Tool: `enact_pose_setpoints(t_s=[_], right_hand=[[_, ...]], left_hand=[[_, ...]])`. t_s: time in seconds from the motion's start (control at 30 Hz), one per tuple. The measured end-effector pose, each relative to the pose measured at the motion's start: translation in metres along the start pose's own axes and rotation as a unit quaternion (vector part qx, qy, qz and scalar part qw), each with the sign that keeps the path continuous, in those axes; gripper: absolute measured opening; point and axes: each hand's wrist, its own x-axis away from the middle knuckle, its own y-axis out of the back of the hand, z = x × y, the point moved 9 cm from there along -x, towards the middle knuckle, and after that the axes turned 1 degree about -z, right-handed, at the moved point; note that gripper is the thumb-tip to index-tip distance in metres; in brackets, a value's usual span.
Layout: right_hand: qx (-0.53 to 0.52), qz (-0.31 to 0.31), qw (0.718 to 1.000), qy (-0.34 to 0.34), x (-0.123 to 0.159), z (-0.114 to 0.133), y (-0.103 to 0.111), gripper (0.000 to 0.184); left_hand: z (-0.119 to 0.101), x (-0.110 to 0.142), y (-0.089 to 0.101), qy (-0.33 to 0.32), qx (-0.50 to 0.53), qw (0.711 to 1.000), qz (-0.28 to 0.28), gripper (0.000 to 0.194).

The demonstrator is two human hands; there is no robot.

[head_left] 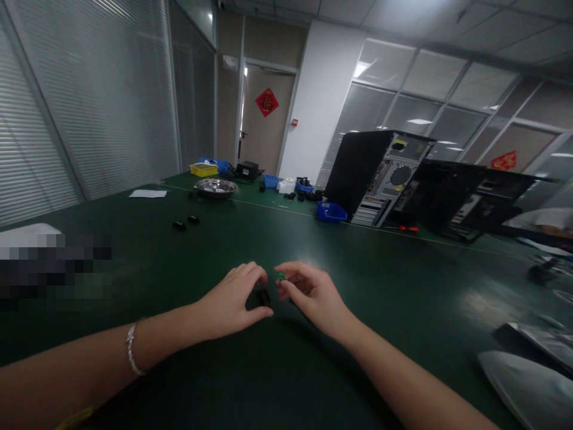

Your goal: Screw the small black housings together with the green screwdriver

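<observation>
My left hand (237,295), with a bracelet on its wrist, is curled round a small dark rectangular piece (264,297) low over the green table. The thumb lies along the near side of this piece, and the other fingers bend over its far side. Just to the right, my right hand (316,295) pinches a tiny green piece (282,276) between thumb and fingertips. It looks like a bit of circuit board, but is too small to tell. A narrow gap separates the two hands.
Two small black pieces (179,226) lie farther left on the table (215,245). Behind them are a metal bowl (216,188), white paper (147,193) and a yellow bin (203,169). A blue bin (332,211) sits beside a computer tower (380,179). Shiny bags (528,382) lie right.
</observation>
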Motion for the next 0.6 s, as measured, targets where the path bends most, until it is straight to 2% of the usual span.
enact_pose_setpoints(t_s=[0.13,0.23,0.33,0.43,0.6], right_hand=[[0.008,0.020,0.999,-0.032,0.000,-0.005,-0.006,0.026],[0.080,0.025,0.996,0.008,0.002,0.004,-0.007,0.023],[0.124,0.027,0.990,0.065,0.004,0.018,-0.008,0.025],[0.133,0.024,0.986,0.096,0.006,0.027,-0.007,0.028],[0.146,0.011,0.982,0.121,0.010,0.034,-0.009,0.029]], left_hand=[[0.001,0.000,-0.001,-0.002,-0.007,1.000,0.007,0.031],[-0.001,0.000,0.007,0.009,0.031,0.999,-0.015,0.030],[-0.005,-0.003,0.015,0.004,0.124,0.992,-0.031,0.024],[-0.006,-0.007,0.013,0.004,0.244,0.970,-0.001,0.025],[0.002,-0.009,0.005,0.070,0.356,0.932,0.005,0.023]])
